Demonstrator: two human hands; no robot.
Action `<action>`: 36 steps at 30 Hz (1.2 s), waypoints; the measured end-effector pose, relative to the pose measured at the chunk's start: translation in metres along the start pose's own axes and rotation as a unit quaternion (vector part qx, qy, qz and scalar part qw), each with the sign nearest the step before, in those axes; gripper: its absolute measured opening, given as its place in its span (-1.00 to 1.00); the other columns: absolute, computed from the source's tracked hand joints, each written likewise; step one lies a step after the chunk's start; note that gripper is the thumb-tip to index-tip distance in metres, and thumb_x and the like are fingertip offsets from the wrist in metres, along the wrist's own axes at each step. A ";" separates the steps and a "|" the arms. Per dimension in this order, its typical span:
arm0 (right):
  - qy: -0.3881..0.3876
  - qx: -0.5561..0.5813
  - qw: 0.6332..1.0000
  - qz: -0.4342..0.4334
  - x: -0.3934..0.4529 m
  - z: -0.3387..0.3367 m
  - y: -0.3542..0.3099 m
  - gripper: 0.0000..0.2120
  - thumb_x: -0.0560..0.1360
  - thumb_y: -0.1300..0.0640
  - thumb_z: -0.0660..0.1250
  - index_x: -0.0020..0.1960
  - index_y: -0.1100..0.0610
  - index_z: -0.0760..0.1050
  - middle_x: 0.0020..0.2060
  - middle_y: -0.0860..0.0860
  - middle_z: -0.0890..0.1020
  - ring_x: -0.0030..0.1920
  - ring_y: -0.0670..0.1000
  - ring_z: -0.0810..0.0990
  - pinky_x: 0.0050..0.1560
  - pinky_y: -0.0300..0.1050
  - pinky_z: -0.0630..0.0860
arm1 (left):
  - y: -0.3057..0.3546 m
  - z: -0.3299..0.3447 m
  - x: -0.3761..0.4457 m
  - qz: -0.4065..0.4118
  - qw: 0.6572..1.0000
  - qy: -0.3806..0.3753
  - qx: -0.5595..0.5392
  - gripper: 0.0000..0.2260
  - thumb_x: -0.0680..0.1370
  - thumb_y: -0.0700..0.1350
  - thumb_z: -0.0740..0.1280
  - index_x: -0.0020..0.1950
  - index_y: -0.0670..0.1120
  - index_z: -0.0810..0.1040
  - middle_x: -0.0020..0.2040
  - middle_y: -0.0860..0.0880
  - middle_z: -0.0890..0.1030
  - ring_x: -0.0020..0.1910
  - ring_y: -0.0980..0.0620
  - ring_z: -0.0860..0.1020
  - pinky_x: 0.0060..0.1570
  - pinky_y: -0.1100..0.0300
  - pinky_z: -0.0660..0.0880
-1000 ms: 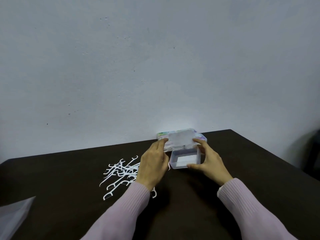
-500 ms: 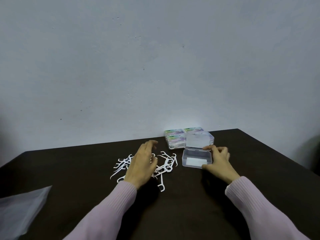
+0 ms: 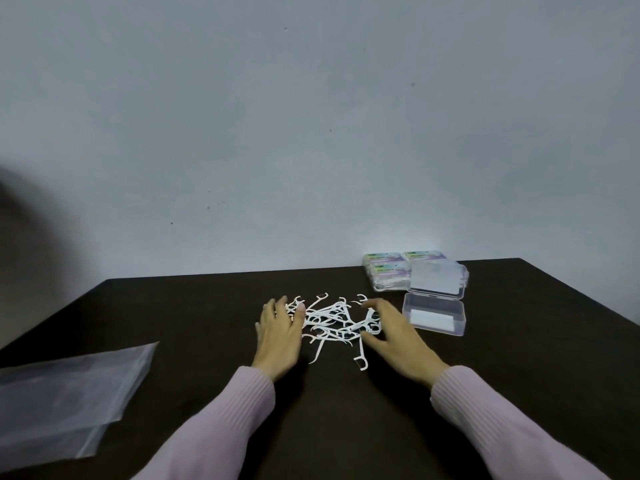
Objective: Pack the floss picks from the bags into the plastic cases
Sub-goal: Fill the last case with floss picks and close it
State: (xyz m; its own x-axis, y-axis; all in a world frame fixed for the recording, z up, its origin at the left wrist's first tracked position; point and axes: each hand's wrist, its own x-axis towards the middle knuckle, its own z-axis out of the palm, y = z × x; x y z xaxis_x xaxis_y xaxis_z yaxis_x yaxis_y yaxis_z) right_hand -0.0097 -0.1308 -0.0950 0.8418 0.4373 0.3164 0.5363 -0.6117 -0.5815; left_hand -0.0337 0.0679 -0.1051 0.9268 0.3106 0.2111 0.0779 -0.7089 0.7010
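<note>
Wall: pale grey, matte, faintly speckled plaster fills the upper part of the view.
Table [image 3: 346, 427]: dark brown, flat, smooth top with a straight far edge against the wall.
Bags [image 3: 69, 393]: clear, limp plastic sheets lying flat near the left edge, well apart from the hands.
Sleeves: pale pink ribbed knit, cuffs at both wrists.
Left hand [image 3: 280, 337]: palm down, fingers straight and slightly spread, tips resting on the left edge of the pile.
Right hand [image 3: 398, 334]: fingers loosely curved and apart, cupping the right edge of the pile, gripping nothing.
Open case [image 3: 434, 315]: clear rectangular plastic box with rounded corners, hinged lid tipped back, just right of the right hand.
Closed cases [image 3: 388, 275]: small labelled boxes packed together behind it, near the wall.
Floss picks [image 3: 332, 320]: thin white plastic, tangled in a loose heap between the hands.
</note>
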 end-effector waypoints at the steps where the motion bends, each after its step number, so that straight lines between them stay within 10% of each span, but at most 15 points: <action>1: -0.004 0.004 1.000 0.011 0.004 0.006 -0.003 -0.54 0.57 0.09 0.22 0.41 0.10 0.18 0.42 0.01 0.25 0.42 -0.08 0.21 0.36 -0.27 0.12 | -0.001 0.000 0.001 -0.016 1.000 -0.014 -0.007 -0.48 0.64 0.11 -0.04 0.53 -0.14 0.07 0.55 -0.13 0.03 0.53 -0.04 -0.06 0.49 0.00 -0.12; 7: -0.020 -0.080 0.983 0.162 0.032 0.027 -0.007 -0.38 0.61 -0.10 0.04 0.53 0.12 -0.13 0.50 0.25 -0.15 0.50 0.20 -0.23 0.47 0.06 -0.17 | -0.003 0.000 0.017 -0.036 0.999 -0.029 -0.020 -0.44 0.63 0.15 -0.08 0.54 -0.15 0.02 0.55 -0.13 0.04 0.54 -0.05 -0.06 0.49 0.02 -0.13; 22: -0.078 0.056 0.994 0.041 0.043 0.017 -0.006 -0.69 0.57 0.21 0.19 0.31 0.12 0.38 0.26 0.00 0.47 0.27 -0.08 0.42 0.14 -0.35 0.26 | 0.007 0.003 0.020 0.048 0.977 -0.173 -0.116 -0.52 0.65 0.09 0.02 0.54 0.00 0.05 0.39 0.09 0.35 0.42 0.07 0.29 0.28 0.31 0.15; 27: -0.042 0.121 0.990 0.058 0.039 0.006 -0.002 -0.73 0.52 0.33 0.23 0.17 0.10 0.47 0.17 0.00 0.55 0.19 -0.09 0.50 0.13 -0.34 0.36 | 0.006 -0.005 0.020 0.040 0.961 -0.157 -0.222 -0.69 0.65 -0.10 0.12 0.40 -0.03 0.30 0.29 -0.02 0.49 0.31 0.06 0.43 0.35 0.13 0.31; 31: -0.031 -0.025 0.994 0.105 0.035 -0.007 0.000 -0.70 0.48 -0.03 0.33 0.14 0.10 0.49 0.11 0.00 0.55 0.09 -0.04 0.51 0.13 -0.16 0.43 | 0.000 -0.019 0.021 0.060 0.976 -0.116 -0.175 -0.80 0.60 -0.24 0.21 0.17 -0.03 0.49 0.12 -0.01 0.59 0.14 0.06 0.53 0.12 0.33 0.45; 36: -0.078 -0.209 0.965 0.138 0.029 -0.009 -0.016 -0.40 0.35 -0.30 0.34 0.18 0.12 0.48 0.15 0.01 0.45 0.20 0.01 0.43 0.09 -0.05 0.39 | 0.007 -0.024 0.017 0.059 0.989 -0.119 0.060 -0.57 0.49 0.21 0.30 0.22 -0.03 0.53 0.05 0.09 0.51 0.04 0.16 0.48 0.02 0.28 0.41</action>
State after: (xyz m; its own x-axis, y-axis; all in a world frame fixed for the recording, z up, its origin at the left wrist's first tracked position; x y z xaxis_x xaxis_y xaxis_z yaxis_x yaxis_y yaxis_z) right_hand 0.0070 -0.1146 -0.0698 0.9541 0.2941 0.0572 0.2986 -0.9171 -0.2642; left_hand -0.0264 0.0831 -0.0806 0.9913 0.0735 0.1092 -0.0054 -0.8063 0.5915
